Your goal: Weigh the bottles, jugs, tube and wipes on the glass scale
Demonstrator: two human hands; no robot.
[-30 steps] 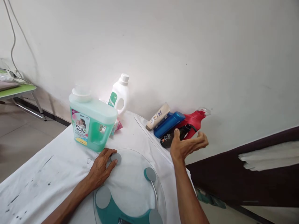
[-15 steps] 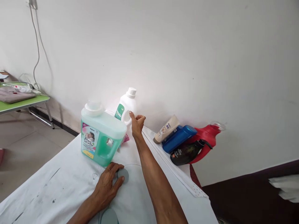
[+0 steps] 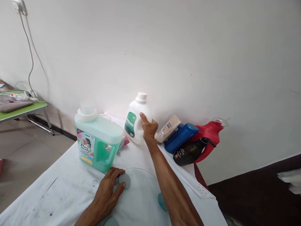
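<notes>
My right hand [image 3: 150, 126] grips the handle of a white detergent bottle [image 3: 138, 110] with a green label and white cap; the bottle leans slightly beside the wall. My left hand [image 3: 109, 186] lies low on the cloth, its thumb and fingers curled round the edge of a grey round disc [image 3: 124, 180]. The disc sits at the rim of a large clear round plate [image 3: 141, 194]. Another grey disc [image 3: 111, 222] shows at the bottom edge, and a teal round piece [image 3: 161, 201] is partly hidden by my right forearm. Just beyond my left hand stands a green detergent jug [image 3: 100, 141].
A beige tube [image 3: 168, 128], a blue bottle [image 3: 181, 138], a black pump bottle [image 3: 189, 152] and a red jug [image 3: 210, 135] lean together by the wall. Pink packaging [image 3: 124, 142] lies behind the green jug. A low green table [image 3: 23, 111] stands left, on the floor.
My right hand and the white bottle have moved right, closer to the beige tube. My left hand keeps its place at the grey disc. The teal piece has come into view.
</notes>
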